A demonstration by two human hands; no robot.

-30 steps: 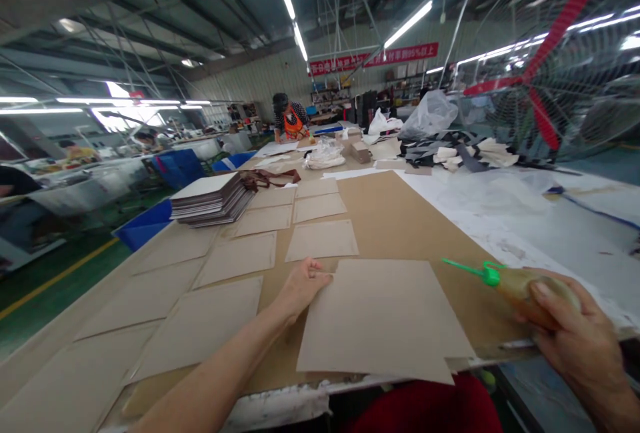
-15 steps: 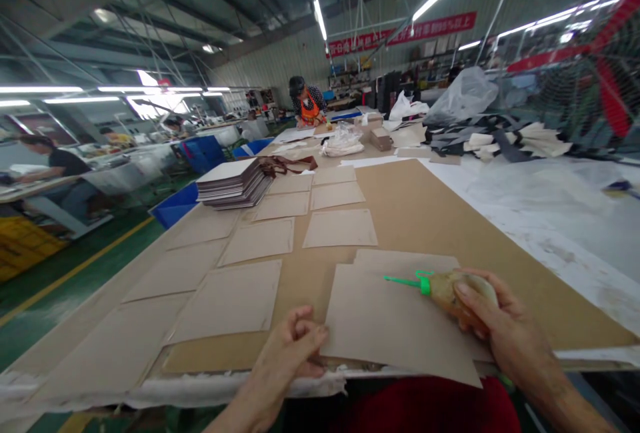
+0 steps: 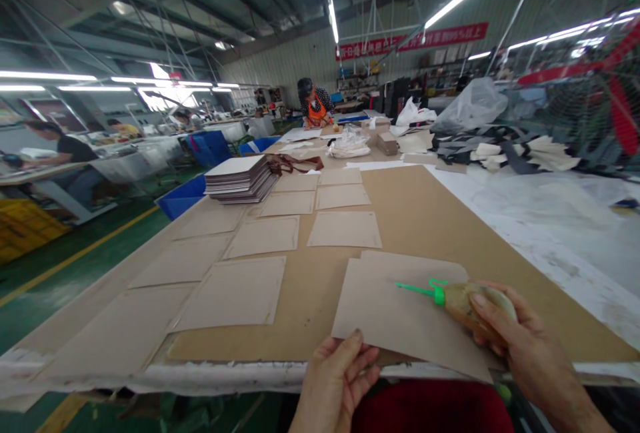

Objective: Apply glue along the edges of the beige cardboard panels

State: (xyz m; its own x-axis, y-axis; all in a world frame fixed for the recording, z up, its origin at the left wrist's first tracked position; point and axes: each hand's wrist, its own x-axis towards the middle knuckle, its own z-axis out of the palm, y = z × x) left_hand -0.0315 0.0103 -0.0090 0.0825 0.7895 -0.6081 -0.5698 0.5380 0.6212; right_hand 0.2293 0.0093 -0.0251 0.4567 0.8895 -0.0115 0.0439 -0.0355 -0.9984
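Observation:
My left hand pinches the near left corner of a grey-brown cardboard sheet at the table's front edge. This sheet lies over a second like sheet just behind it. My right hand is closed round a squeeze glue bottle with a green nozzle; the nozzle points left over the top sheet. Both sheets rest on a large brown board.
Several cardboard sheets lie in rows to the left. A dark stack of sheets stands further back. A person in an orange vest works at the far end. Bags and scraps and a fan are at right.
My left hand slid from the sheet's far left corner back to its near corner, pulling the sheet toward me. The glue bottle moved left over the sheet.

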